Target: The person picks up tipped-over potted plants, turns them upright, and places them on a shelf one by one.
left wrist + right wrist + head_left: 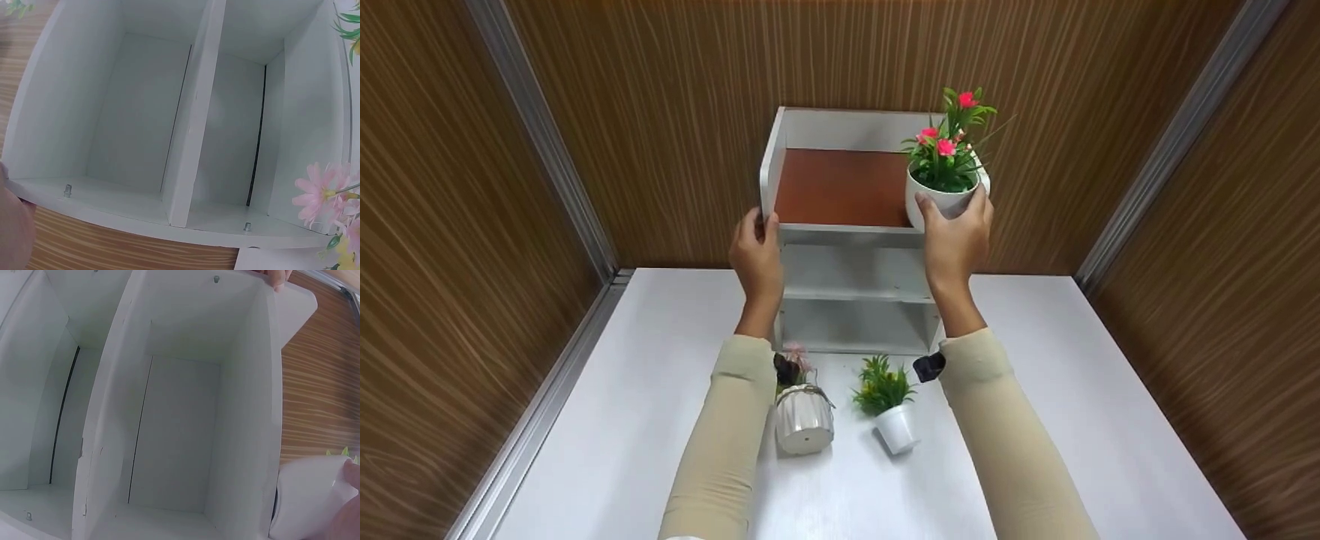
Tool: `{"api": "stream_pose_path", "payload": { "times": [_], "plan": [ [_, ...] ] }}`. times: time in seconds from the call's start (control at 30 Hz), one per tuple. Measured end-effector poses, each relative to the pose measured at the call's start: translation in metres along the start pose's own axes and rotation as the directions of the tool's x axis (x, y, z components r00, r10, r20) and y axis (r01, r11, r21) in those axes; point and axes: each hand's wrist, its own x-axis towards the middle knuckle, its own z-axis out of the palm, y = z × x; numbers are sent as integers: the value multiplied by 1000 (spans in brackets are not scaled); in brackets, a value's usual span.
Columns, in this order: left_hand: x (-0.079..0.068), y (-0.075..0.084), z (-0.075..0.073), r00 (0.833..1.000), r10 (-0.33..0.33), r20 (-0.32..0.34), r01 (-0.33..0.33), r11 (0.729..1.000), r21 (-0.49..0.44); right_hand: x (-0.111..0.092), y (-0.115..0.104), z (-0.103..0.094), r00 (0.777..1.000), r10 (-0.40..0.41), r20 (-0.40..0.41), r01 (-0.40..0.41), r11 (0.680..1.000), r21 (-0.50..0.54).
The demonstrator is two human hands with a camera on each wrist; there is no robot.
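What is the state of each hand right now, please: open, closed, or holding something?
Left hand: holding the shelf at its left side.
Right hand: holding the white pot with pink flowers.

The flowerpot (pixel 952 203) at the shelf's front right corner is plain white; its blossoms (pixel 946 147) are bright pink, its leaves (pixel 945 180) green. The shelf (pixel 851 330) is pale grey-white, with a plain reddish-brown top board (pixel 840 187) and thin dark lines (pixel 257 135) inside. Between the white worktop's (pixel 660 360) side edges, the ribbed pot (pixel 804 420) is silvery off-white with pale pink flowers (pixel 320 194); the small pot (pixel 897 429) is white, its green foliage (pixel 885 386) flecked yellow. Brown walls (pixel 660 112) carry lighter wood-grain streaks beside silver-grey posts (pixel 1177 135). Both sleeves (pixel 712 435) are plain beige.
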Motion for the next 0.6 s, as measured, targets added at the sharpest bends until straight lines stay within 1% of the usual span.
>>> {"api": "stream_pose_path", "payload": {
  "times": [0.2,0.33,0.6],
  "plan": [
    [-1,-1,-1,1000,6,22,-6,1000,-1,2,2,3,1000,-12,-16,12,1000,-10],
    [-1,-2,-2,1000,10,18,-10,1000,-3,4,2,7,1000,-16,-18,15,1000,-11],
    [0,-2,0,1000,2,8,-1,1000,-15,8,3,11,999,-33,-35,31,998,-51]
  ]
}}
